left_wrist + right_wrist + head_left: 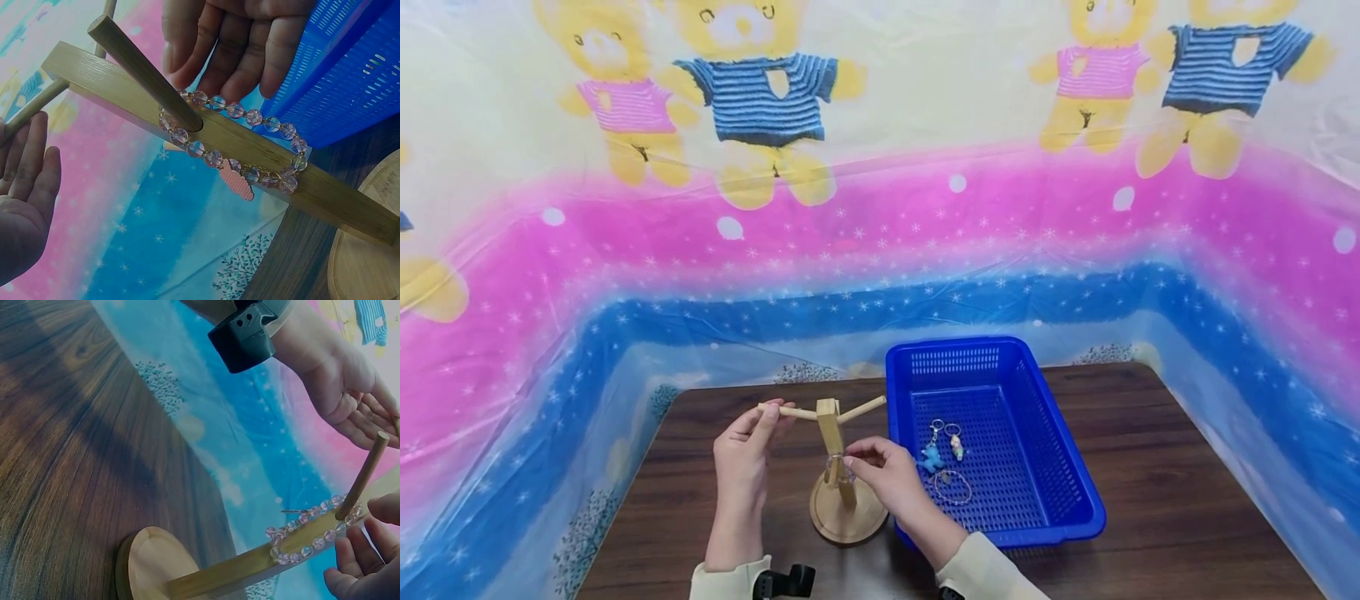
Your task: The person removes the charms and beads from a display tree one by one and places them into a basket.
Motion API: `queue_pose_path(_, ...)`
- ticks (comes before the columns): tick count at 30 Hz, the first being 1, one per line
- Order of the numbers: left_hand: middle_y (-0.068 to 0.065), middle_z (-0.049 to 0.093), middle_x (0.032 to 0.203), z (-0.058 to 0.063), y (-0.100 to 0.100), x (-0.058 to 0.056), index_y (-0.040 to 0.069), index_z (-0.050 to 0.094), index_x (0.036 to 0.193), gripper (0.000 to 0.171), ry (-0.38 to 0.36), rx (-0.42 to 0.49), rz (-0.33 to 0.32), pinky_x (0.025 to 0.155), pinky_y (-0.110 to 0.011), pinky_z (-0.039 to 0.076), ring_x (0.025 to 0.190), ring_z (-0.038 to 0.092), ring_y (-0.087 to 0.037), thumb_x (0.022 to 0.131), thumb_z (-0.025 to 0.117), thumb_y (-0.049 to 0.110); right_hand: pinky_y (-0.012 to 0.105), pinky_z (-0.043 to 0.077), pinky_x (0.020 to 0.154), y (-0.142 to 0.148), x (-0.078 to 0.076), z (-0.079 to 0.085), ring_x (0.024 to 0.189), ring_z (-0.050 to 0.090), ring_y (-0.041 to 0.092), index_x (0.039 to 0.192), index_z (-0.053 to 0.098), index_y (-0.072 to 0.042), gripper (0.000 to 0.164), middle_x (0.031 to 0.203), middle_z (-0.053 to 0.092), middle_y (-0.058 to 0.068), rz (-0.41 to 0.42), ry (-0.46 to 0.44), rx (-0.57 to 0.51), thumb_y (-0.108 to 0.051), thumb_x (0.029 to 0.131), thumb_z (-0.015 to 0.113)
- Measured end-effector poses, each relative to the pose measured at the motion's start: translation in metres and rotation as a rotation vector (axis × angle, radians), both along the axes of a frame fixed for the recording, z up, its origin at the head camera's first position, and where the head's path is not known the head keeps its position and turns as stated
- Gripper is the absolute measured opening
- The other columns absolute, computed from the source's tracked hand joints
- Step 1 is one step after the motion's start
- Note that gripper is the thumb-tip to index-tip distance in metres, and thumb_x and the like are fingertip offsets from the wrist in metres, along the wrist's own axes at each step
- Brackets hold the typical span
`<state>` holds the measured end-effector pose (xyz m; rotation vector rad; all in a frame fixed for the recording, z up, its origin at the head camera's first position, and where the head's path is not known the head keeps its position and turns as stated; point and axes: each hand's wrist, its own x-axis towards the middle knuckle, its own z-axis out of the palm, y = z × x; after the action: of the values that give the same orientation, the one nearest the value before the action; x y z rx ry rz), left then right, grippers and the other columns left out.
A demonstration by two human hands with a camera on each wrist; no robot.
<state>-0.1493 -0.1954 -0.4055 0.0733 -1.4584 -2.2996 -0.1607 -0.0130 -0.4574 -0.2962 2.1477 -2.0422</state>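
Observation:
A wooden peg stand (827,433) with a round base (850,521) rises between the hands, tilted in the wrist views. My left hand (745,446) pinches the end of its upper left peg (797,412) between thumb and fingers. A bracelet of clear pink beads (253,117) loops over a lower peg (147,72) and lies around the upright, its pink charm (236,181) hanging at one side. Beside that peg is my right hand (887,475), fingertips right at the beads; in the right wrist view its thumb and fingers (356,550) stand apart.
A blue plastic basket (1060,467) stands right of the stand. In it lie a blue figure keychain (932,457), another small keychain (957,447) and a beaded bracelet (952,500). Behind the brown table (1150,467) hangs a patterned cloth (925,233).

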Motion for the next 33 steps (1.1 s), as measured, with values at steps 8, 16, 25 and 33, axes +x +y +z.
queue_pose_path(8, 0.006, 0.080, 0.086, 0.0000, 0.0006, -0.0003, 0.018, 0.079, 0.086, 0.028, 0.013, -0.002, 0.000, 0.084, -0.019, 0.062, 0.084, 0.077, -0.003, 0.100, 0.062, 0.001, 0.018, 0.056, 0.074, -0.0036, -0.0002, -0.0033, 0.087, 0.069, 0.011, 0.105, 0.071, 0.009, 0.020, 0.105, 0.074, 0.025, -0.002, 0.023, -0.006, -0.007, 0.093, 0.072)
queue_pose_path(16, 0.006, 0.080, 0.084, 0.0002, 0.0008, -0.0010, 0.018, 0.079, 0.085, 0.029, -0.001, -0.012, 0.010, 0.082, -0.018, 0.062, 0.080, 0.077, -0.002, 0.100, 0.062, 0.001, 0.018, 0.054, 0.071, -0.0075, 0.0001, -0.0042, 0.080, 0.062, 0.004, 0.105, 0.072, 0.010, 0.022, 0.104, 0.075, 0.026, -0.033, 0.003, -0.015, -0.007, 0.092, 0.072)
queue_pose_path(25, 0.006, 0.080, 0.085, 0.0000, 0.0005, -0.0012, 0.018, 0.079, 0.086, 0.027, -0.006, -0.024, 0.019, 0.081, -0.017, 0.062, 0.077, 0.076, -0.002, 0.100, 0.062, 0.002, 0.022, 0.052, 0.075, -0.0083, 0.0000, -0.0023, 0.082, 0.059, 0.006, 0.104, 0.072, 0.010, 0.021, 0.103, 0.074, 0.023, -0.009, -0.026, 0.002, -0.008, 0.093, 0.072)
queue_pose_path(33, 0.007, 0.080, 0.087, -0.0004, 0.0020, -0.0019, 0.017, 0.079, 0.085, 0.028, 0.017, -0.024, 0.027, 0.082, -0.018, 0.062, 0.081, 0.077, -0.003, 0.099, 0.063, 0.000, 0.017, 0.049, 0.068, -0.0072, -0.0004, 0.0002, 0.078, 0.057, 0.005, 0.100, 0.071, 0.010, 0.018, 0.100, 0.073, 0.025, 0.020, 0.016, 0.023, -0.006, 0.094, 0.072)
